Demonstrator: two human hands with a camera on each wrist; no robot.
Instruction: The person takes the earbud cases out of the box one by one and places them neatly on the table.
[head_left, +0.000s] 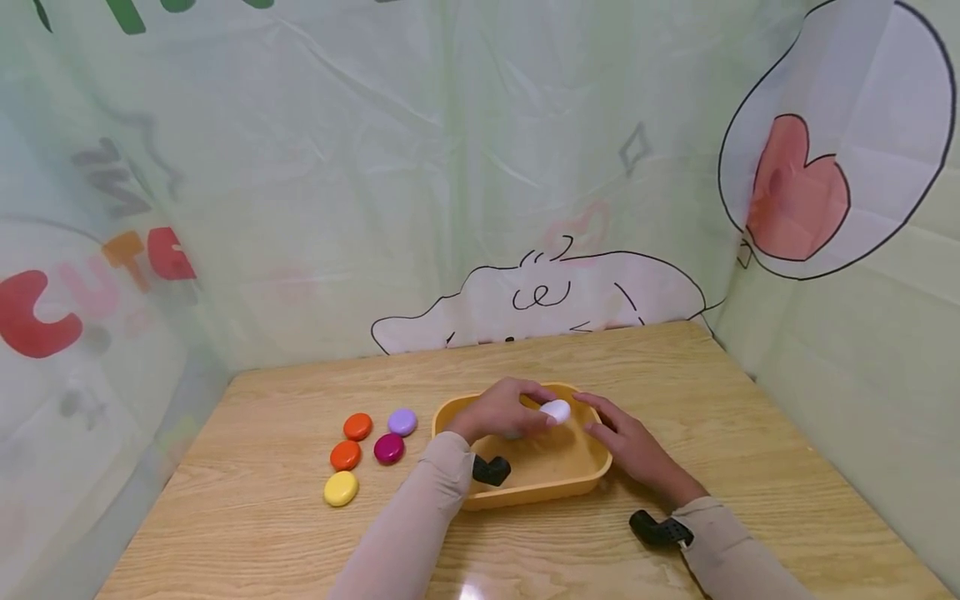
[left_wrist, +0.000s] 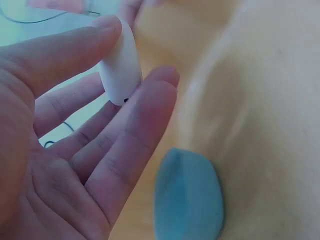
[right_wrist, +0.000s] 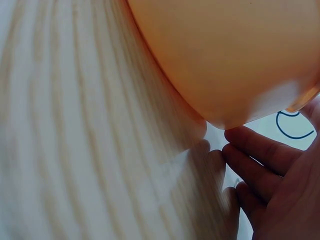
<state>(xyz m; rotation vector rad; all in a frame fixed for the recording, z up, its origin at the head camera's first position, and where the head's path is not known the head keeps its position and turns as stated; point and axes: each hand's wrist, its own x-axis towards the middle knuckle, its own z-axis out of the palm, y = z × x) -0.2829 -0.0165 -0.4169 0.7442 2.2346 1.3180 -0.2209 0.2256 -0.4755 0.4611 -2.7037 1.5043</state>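
My left hand (head_left: 513, 408) is over the yellow-orange basket (head_left: 536, 492) and pinches a white disc (head_left: 557, 411) between thumb and fingers. The left wrist view shows that white disc (left_wrist: 120, 67) held on edge, with a small dark mark at its lower end. Below the hand in the same view is a teal disc (left_wrist: 187, 195); in the head view my left hand mostly hides it. At the basket's right side is my right hand (head_left: 630, 442), its fingers extended. Its fingertips (right_wrist: 235, 135) touch or nearly touch the basket's outer wall (right_wrist: 225, 60).
Left of the basket on the wooden table (head_left: 262, 467) lie two orange discs (head_left: 357, 427), a lilac disc (head_left: 402, 422), a magenta disc (head_left: 389, 448) and a yellow disc (head_left: 341, 489). A printed curtain (head_left: 337, 183) hangs around the table's back and sides.
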